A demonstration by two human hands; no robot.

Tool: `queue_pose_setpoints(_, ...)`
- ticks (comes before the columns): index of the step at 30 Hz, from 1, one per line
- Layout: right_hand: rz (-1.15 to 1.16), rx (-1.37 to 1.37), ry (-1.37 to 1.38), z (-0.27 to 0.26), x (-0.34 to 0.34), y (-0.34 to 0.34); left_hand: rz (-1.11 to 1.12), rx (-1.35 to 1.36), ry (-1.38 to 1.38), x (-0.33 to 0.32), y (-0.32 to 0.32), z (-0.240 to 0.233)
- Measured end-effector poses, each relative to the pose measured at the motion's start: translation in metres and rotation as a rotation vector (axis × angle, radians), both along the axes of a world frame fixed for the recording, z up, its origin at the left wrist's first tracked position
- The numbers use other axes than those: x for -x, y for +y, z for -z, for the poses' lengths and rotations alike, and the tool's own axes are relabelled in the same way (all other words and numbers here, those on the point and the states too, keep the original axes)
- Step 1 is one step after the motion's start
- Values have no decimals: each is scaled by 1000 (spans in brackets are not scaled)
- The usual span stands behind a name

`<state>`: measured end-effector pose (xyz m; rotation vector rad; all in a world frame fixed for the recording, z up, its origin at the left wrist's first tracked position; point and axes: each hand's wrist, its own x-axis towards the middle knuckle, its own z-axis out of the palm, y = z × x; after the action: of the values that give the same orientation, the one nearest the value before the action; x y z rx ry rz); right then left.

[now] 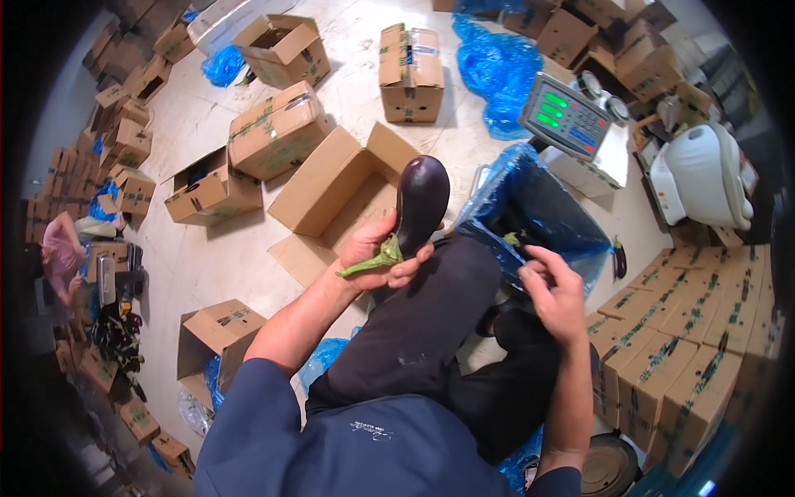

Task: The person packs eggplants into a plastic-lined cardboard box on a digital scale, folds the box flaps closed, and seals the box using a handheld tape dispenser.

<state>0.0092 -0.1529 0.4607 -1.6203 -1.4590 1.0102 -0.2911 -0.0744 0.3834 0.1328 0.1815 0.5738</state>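
My left hand (367, 251) is wrapped around the lower end of a dark purple eggplant (424, 192). Its green stem lies across the palm, and the rounded end points away from me. My right hand (553, 291) hangs at the near edge of a container lined with blue plastic film (574, 217); its fingers are loosely bent and apart, with nothing seen in them. Down in the liner, a green eggplant stem (512, 239) shows against a dark interior, where the rest is hard to make out. Just beyond my left hand stands an open, apparently empty cardboard box (320, 180).
A digital scale (568, 118) with lit green displays stands behind the lined container. One eggplant (619, 258) lies on the floor at right, near stacked cartons (658, 366). Other cardboard boxes (279, 127) and blue film (497, 74) lie ahead. A person (62, 255) works at far left.
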Motion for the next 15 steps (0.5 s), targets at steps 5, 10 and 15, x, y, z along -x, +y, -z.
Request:
queue_pose_setpoints(5,-77,151,650,-10,38,-17,3,-269,225,-53,-39,-51)
queue_pose_setpoints(10,20,217,951,1,25,-38,2,-851,511,-81,-86,-76)
queue_pose_setpoints(15,209,243,802,-15,-25,-74,-147,-1008,805,-56,-81,-64)
